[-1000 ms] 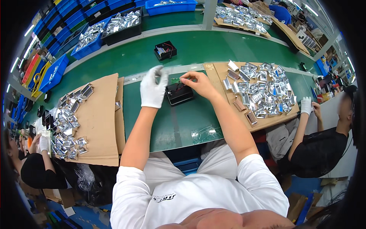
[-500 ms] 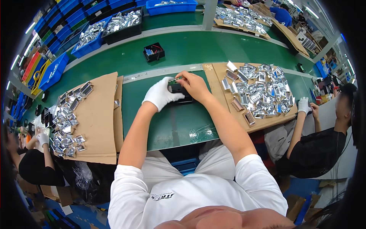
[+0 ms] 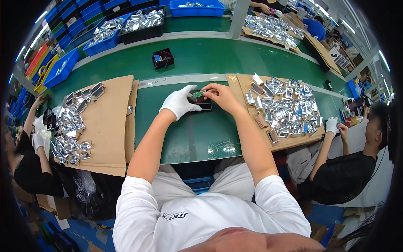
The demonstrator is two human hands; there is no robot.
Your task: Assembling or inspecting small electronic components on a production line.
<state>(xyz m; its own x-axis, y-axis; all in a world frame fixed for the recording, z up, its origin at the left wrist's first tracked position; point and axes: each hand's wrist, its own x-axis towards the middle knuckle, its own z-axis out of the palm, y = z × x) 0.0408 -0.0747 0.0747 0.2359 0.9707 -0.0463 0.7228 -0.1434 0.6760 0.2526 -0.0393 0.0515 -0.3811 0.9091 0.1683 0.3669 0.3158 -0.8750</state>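
Over the green work surface, my left hand [image 3: 179,103], in a white glove, curls around the left side of a small black box [image 3: 205,106]. My bare right hand [image 3: 223,97] pinches the edge of a small green circuit board [image 3: 198,94] between thumb and fingertips. The board is tilted just above the far part of the box, close to the gloved fingertips. Whether board and box touch cannot be made out. The inside of the box is mostly hidden by my hands.
Cardboard sheets with piles of silvery metal parts lie left [image 3: 105,126] and right [image 3: 289,105]. Beyond runs a green conveyor [image 3: 201,59] with an open black box [image 3: 163,59] holding wires. Bins [image 3: 142,27] of silvery parts stand behind it. Co-workers sit at both sides.
The circuit board has turned so more of its green face shows, and my right hand has shifted slightly right. The open black box has travelled left along the conveyor. My view has shifted slightly.
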